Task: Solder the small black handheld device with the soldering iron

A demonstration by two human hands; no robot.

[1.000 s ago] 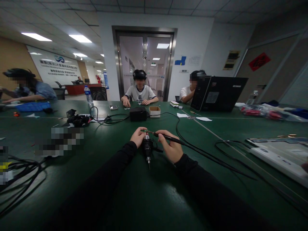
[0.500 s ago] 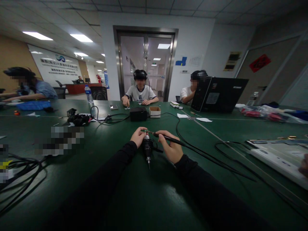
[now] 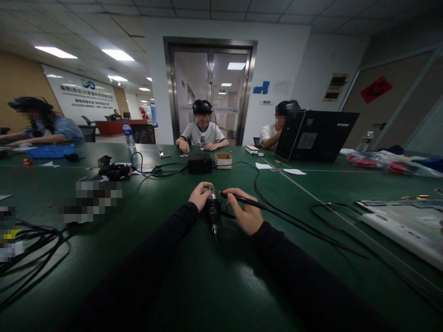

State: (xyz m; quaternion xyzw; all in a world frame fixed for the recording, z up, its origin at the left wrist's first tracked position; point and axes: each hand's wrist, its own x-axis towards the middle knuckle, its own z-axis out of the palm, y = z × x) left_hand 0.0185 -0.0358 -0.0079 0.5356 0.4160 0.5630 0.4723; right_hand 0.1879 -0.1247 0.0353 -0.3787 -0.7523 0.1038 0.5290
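Just ahead of me on the green table, a black electric screwdriver [image 3: 213, 213] lies with its bit pointing towards me. My left hand [image 3: 199, 197] is closed at its far end, fingertips pinching a tiny green piece [image 3: 211, 187], perhaps a circuit board; its details are too small to make out. My right hand [image 3: 248, 214] grips a black pen-like tool with a cord, which looks like a soldering iron [image 3: 238, 198]. Its thin tip points left and meets or nearly meets the green piece; contact cannot be told.
Beyond my hands stand a black box [image 3: 200, 164] and a small open carton [image 3: 223, 161]. Black cables [image 3: 318, 235] run to the right, near a white panel [image 3: 398, 226]. A black computer case [image 3: 316, 136] stands back right. Three people sit around the table.
The view has shifted very slightly. Both hands keep nearly the same pose, with the tool tip still at the green piece.
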